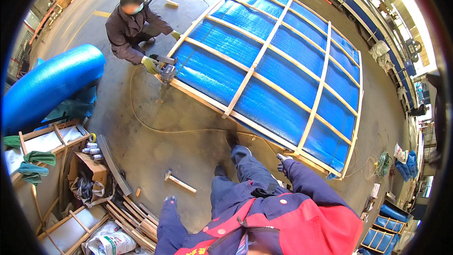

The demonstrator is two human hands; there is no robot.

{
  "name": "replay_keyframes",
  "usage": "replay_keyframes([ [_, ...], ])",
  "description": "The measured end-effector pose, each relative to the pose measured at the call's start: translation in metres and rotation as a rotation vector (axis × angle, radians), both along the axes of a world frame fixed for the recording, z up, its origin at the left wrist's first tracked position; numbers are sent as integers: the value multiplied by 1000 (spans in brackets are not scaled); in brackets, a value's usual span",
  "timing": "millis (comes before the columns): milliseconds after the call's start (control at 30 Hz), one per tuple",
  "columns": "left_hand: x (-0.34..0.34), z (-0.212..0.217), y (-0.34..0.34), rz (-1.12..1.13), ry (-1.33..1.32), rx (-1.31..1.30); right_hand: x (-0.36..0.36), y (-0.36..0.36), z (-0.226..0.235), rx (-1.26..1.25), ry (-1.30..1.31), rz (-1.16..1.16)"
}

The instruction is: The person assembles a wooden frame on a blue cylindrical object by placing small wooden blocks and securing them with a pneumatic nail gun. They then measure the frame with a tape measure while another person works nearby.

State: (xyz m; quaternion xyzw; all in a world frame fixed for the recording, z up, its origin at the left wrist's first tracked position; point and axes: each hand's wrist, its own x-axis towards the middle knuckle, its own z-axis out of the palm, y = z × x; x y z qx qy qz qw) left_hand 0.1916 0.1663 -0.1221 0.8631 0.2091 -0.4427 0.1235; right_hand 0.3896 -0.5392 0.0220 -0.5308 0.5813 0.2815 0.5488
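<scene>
A large wooden lattice frame (257, 61) lies on the floor over a blue sheet (283, 94). My right hand (283, 161), in a light glove, is at the frame's near edge, by a corner of the lattice; its grip is too small to make out. My left hand (170, 201), in a dark glove, hangs by my side above the concrete, nearest to a hammer (179, 182) lying on the floor. At the frame's far left edge another person (132, 26) crouches, pressing a nail gun (166, 70) against the wood with a green-gloved hand.
A thin hose (141, 123) runs from the nail gun across the floor toward me. A big blue roll (47, 85) lies at the left. Wooden crates, slats (134, 217), a cardboard box (89, 167) and a sack (111, 242) crowd the lower left. Blue-wrapped crates (382, 231) stand at the lower right.
</scene>
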Motion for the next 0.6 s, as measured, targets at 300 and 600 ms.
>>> replay_keyframes([
  [300,57,52,-63,167,69,-330,-183,-5,3,212,-321,-207],
  [600,68,105,-292,-799,-35,-417,-635,-97,-51,-230,145,102],
])
